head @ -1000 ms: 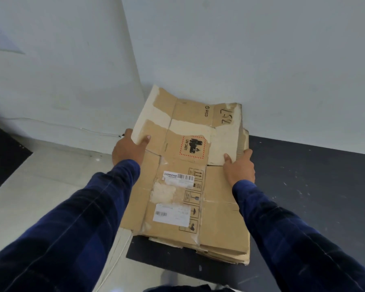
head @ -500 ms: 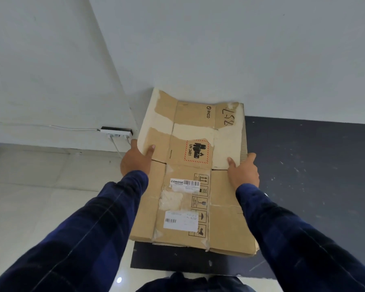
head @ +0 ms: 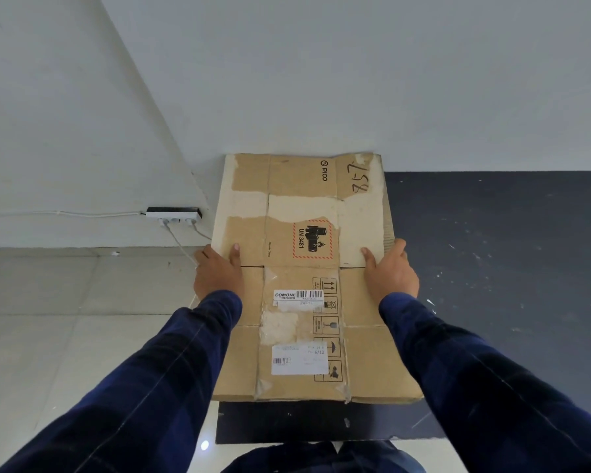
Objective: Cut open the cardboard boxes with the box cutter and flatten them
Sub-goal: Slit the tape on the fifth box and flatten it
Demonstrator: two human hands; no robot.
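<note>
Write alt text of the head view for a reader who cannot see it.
A person's left hand and right hand grip the side edges of a flattened cardboard box, thumbs on top, its far end at a white wall. A dark mat lies under it; a power strip sits to the left.

Flattened cardboard box (head: 301, 186) — left hand (head: 219, 273), right hand (head: 391, 273) gripping its sides, far edge at wall (head: 321, 80)

White walls (head: 321, 80) meeting in a corner. Low on the left one, a white power strip (head: 173, 215) with two plugs in; cords (head: 180, 244) hanging from it toward the floor, another thin cable (head: 82, 214) running left along the wall. Below, pale glossy tiles (head: 65, 319); to the right, dark matting (head: 492, 268) flecked with white specks.
</note>
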